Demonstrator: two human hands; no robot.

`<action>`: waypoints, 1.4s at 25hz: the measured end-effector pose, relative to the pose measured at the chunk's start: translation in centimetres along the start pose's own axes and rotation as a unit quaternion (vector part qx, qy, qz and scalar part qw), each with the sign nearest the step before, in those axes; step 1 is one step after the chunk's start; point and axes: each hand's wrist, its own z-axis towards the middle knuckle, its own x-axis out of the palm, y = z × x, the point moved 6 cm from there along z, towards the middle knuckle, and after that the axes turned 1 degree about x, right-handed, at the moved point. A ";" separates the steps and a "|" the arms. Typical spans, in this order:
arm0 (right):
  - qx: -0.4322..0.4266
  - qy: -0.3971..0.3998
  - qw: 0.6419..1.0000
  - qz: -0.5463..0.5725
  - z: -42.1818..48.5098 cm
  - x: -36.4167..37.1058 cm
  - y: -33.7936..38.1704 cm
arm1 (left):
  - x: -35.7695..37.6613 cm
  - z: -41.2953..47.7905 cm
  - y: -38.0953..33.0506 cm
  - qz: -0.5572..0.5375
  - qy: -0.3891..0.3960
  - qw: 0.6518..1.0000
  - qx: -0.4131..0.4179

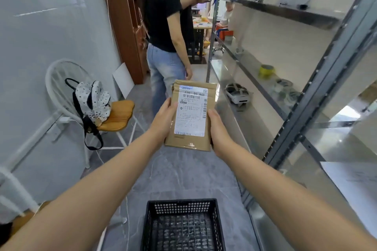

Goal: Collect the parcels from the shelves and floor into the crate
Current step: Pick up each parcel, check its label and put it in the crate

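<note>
1. The two-handed grip is clamped on a flat cardboard parcel (191,116). The left hand (163,120) holds its left long edge with the thumb over the front face. The right hand (218,130) holds the right long edge low down, fingers curled behind.
2. The parcel is up in the air at arm's length, label towards the camera. Its long axis runs away from the person, with the far end leaning slightly right.
3. The black perforated crate (181,203) sits on the floor below the grip and nearer the body, almost straight under the forearms. The coming move is likely a pull back and down. Both hands are about equally near the crate, and no parcel shows in the part of it in view.
4. The metal shelving (285,12) stands to the right of the grip.
5. The white shipping label (191,110) reads "530- D5 A68" in bold at the top. A small blue tag above it looks like "ZTO", though I cannot be sure. Barcodes run along the label's top and right side, and the remaining print is too small to read.
</note>
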 end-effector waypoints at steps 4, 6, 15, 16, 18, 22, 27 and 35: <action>0.058 0.001 0.998 0.001 5.5 1.7 -11.2 | -3.0 4.5 11.4 0.049 -0.014 0.997 -0.066; 0.094 0.022 0.995 -0.004 7.6 2.2 -19.8 | -4.1 5.3 20.5 0.050 -0.035 0.993 -0.105; 0.284 0.092 0.950 -0.093 9.3 1.8 -65.4 | -8.5 1.0 69.9 0.074 -0.067 0.952 -0.290; 0.293 0.102 0.946 -0.097 9.0 1.7 -69.6 | -8.5 0.0 74.5 0.061 -0.061 0.952 -0.294; 0.271 0.113 0.952 -0.086 8.4 1.8 -76.3 | -8.7 -1.7 81.0 0.043 -0.077 0.956 -0.280; 0.253 0.162 0.947 -0.116 7.0 2.1 -83.9 | -9.3 -4.8 87.4 0.078 -0.092 0.952 -0.281; 0.401 0.183 0.887 -0.134 6.1 3.0 -88.0 | -10.3 -5.9 92.2 0.079 -0.192 0.860 -0.467; 0.413 0.161 0.891 -0.097 7.6 4.7 -90.4 | -10.9 -2.6 92.7 0.222 -0.161 0.882 -0.384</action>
